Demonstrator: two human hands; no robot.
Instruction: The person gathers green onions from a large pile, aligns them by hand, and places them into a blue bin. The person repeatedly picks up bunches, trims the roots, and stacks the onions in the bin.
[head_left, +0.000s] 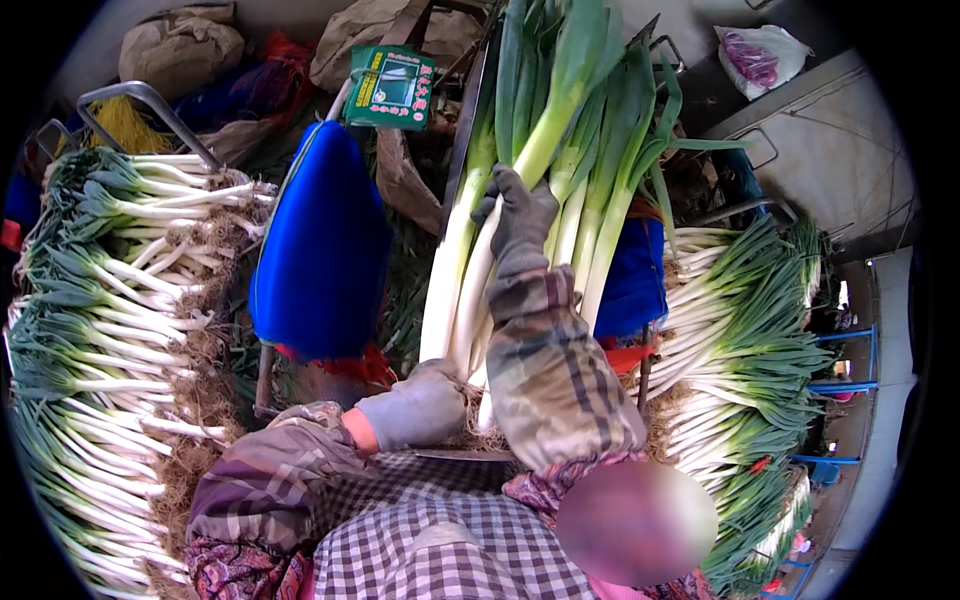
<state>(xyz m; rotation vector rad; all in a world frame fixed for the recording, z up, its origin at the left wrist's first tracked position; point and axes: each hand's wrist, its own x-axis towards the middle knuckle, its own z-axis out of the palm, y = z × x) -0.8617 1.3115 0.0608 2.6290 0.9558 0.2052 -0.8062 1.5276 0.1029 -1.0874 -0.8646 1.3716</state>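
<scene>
My right hand (523, 217) wears a dark grey glove and is closed around a large green onion (471, 292), where its white shank meets the green leaves. At the white lower end of the stalks rests my left hand (414, 405), in a lighter grey glove. Its fingers are hidden, so its grip cannot be seen. More large green onions (606, 247) lie alongside, leaves pointing away from me and roots (480, 420) towards me. They lie in a metal-edged holder (457, 142), whose near rim (465, 454) is close to my checked apron (450, 532).
Stacked green onions line the left (127, 330) and right (735, 345). A blue mesh bundle (322, 247) hangs left of the holder, below green printed cards (391, 86). Metal handles (142, 90) rise near the left stack. A white plastic bag (761, 60) lies at upper right.
</scene>
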